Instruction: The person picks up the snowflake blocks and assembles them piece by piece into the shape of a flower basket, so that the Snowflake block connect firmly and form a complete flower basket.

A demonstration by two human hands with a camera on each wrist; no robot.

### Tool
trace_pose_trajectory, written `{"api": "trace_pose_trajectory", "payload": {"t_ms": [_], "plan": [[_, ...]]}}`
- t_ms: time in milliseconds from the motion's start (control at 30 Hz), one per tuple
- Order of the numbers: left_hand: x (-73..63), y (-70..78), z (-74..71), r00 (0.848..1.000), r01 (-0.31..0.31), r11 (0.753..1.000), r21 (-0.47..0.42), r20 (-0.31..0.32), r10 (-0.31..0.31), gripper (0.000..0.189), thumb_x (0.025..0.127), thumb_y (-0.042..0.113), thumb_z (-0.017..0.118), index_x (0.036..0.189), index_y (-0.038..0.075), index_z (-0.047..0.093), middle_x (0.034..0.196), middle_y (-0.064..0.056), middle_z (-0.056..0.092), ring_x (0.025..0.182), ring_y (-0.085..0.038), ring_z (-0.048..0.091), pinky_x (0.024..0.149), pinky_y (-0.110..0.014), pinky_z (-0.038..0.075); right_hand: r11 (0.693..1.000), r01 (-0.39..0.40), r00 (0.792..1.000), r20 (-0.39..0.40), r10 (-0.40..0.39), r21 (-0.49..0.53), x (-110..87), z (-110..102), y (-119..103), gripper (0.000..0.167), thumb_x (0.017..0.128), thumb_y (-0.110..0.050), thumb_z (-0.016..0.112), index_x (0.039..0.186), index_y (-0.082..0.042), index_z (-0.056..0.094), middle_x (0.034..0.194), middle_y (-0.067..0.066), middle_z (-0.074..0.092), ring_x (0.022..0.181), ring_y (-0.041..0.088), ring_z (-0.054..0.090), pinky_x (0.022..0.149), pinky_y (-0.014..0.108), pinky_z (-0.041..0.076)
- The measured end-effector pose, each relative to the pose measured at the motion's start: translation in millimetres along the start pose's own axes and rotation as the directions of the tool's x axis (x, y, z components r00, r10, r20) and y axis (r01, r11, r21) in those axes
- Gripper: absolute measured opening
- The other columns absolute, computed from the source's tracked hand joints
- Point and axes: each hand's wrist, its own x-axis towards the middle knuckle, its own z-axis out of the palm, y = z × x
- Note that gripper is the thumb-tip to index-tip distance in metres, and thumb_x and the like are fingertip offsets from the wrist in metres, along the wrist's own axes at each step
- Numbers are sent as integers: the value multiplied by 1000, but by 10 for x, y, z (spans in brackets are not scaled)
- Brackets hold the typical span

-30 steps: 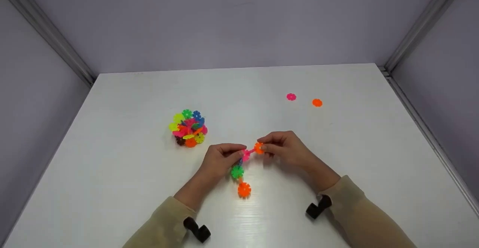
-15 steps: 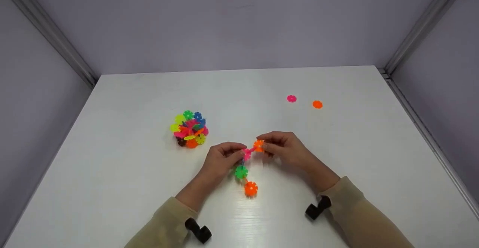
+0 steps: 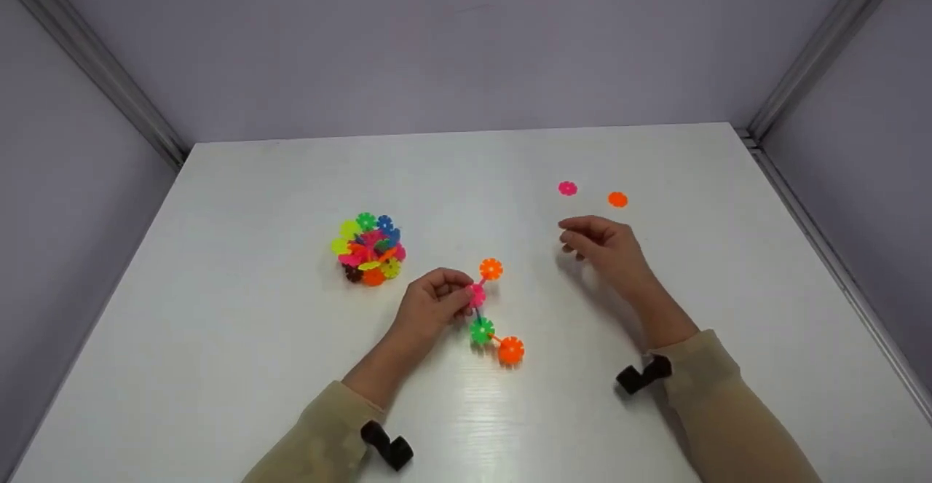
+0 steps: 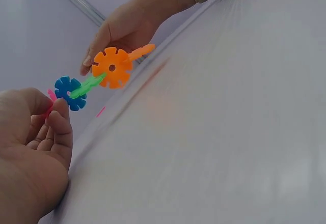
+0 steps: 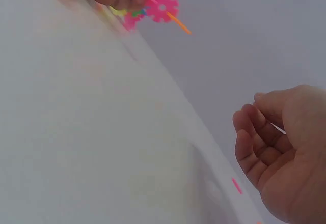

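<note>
My left hand (image 3: 431, 307) pinches a pink snowflake disc (image 3: 477, 295), part of a chain of notched plastic discs slotted into each other. An orange disc (image 3: 491, 269) tops the chain; lower down come a green disc (image 3: 482, 331) and another orange disc (image 3: 511, 350). A blue disc (image 4: 76, 102) between pink and green shows face-on in the left wrist view. To the right, my right hand (image 3: 610, 256) holds nothing, its fingers loosely bent above the table. It is nearest to two loose discs, one pink (image 3: 568, 188) and one orange (image 3: 617, 199), lying flat beyond its fingertips.
A rounded cluster of multicoloured discs (image 3: 370, 250) stands on the white table (image 3: 218, 337), left of and beyond the left hand. Pale panels (image 3: 466, 46) border the table at the back and sides. Black wrist cameras (image 3: 387, 446) sit at both cuffs.
My right hand has let go of the chain's upper orange disc and moved right and away from me. The chain's lower end has swung right while my left hand keeps its hold.
</note>
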Motion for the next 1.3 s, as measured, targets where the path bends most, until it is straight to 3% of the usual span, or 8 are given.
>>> {"api": "trace_pose_trajectory", "payload": {"t_ms": [233,367,500,633,1000,1300], "plan": [[32,14,9,1000,23,1000,-5,-20,-24,15,104,11,70,118,6,69,103,-13,71,89,-24,68,82,-27,60,992,-66,981,-191,45,-107,173,-643,108,39,103,-26,73,133,-1,70,127,11,71,110,16,63,88,20,53],[34,12,10,999,30,999,-21,-23,-31,15,104,11,70,118,6,69,101,-13,71,89,-24,68,82,-26,60,980,-141,969,-222,107,-141,266,-880,232,43,103,-28,73,139,-4,67,136,11,67,119,15,57,94,20,49],[27,5,9,999,36,999,-25,-23,-36,15,104,11,69,119,6,69,102,-13,70,89,-24,68,83,-27,60,960,-220,960,-214,182,-172,351,-989,329,45,104,-28,70,144,-7,64,142,9,62,125,19,51,99,25,47],[21,-1,6,999,29,999,-25,-21,-29,15,104,11,69,119,6,69,101,-12,70,88,-24,68,81,-26,59,939,-268,955,-186,230,-216,447,-1005,398,47,106,-29,68,149,-12,61,149,8,57,131,25,46,107,31,45],[14,-3,-5,1000,4,1000,-25,-27,-4,15,103,11,71,116,4,70,94,-11,70,82,-22,67,77,-26,58,917,-251,967,-125,223,-310,634,-888,472,46,106,-16,65,151,-9,59,148,16,56,129,33,48,113,43,43],[36,10,-39,1000,2,1000,1,-24,-2,26,103,12,70,129,12,74,97,-12,67,86,-23,66,79,-25,59,908,-256,967,-83,242,-332,524,-661,369,40,102,-12,70,142,-12,65,137,15,55,122,33,47,106,41,46]]}}
